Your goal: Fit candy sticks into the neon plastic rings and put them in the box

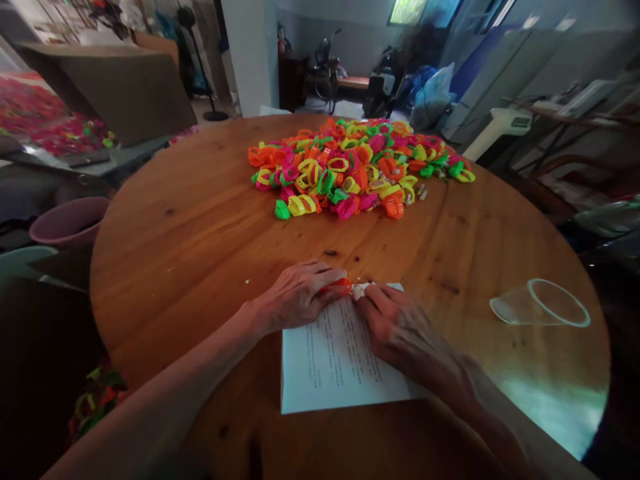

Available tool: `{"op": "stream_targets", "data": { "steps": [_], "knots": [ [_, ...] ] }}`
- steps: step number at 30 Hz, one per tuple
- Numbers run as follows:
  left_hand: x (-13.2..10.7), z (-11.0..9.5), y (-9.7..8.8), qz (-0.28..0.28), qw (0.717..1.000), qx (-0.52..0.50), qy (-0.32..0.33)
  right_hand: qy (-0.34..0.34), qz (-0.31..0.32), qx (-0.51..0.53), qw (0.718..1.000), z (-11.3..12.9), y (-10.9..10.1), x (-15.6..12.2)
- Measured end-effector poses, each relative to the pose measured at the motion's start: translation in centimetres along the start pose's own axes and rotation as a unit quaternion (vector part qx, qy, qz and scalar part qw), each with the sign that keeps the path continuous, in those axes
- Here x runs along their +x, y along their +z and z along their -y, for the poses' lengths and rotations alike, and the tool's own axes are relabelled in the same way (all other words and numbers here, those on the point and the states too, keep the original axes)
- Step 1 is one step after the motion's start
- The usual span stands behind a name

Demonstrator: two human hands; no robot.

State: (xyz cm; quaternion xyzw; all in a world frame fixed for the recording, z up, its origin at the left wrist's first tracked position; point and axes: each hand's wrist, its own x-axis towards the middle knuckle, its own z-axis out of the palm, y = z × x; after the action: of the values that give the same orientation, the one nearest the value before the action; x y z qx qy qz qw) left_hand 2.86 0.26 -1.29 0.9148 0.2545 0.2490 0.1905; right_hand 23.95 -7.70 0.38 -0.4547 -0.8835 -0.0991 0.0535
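Observation:
My left hand (299,293) is closed around a small orange plastic ring piece (339,285) at the top edge of a printed white sheet of paper (333,363). My right hand (397,327) rests on the paper, its fingertips pinching a small white part (359,291) right against the orange piece. Both hands meet near the middle of the round wooden table (200,220). A big pile of neon orange, yellow, green and pink plastic rings (357,167) lies at the far side of the table.
A clear plastic cup (543,304) lies on its side at the right of the table. A pink bowl (70,220) sits off the left edge. More coloured pieces show at the lower left (95,400). Cardboard box and bicycle stand in the background.

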Motion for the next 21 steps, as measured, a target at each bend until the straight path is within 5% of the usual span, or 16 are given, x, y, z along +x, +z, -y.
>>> {"op": "stream_targets", "data": {
  "steps": [13, 21],
  "knots": [
    [0.2, -0.4, 0.0, 0.006, 1.000, -0.008, -0.018, -0.032, 0.041, -0.032, 0.998, 0.0, 0.3, 0.8],
    [0.2, -0.4, -0.3, 0.017, 0.999, -0.004, -0.030, 0.044, 0.027, 0.011, 0.999, 0.8, 0.1, 1.4]
  ]
}}
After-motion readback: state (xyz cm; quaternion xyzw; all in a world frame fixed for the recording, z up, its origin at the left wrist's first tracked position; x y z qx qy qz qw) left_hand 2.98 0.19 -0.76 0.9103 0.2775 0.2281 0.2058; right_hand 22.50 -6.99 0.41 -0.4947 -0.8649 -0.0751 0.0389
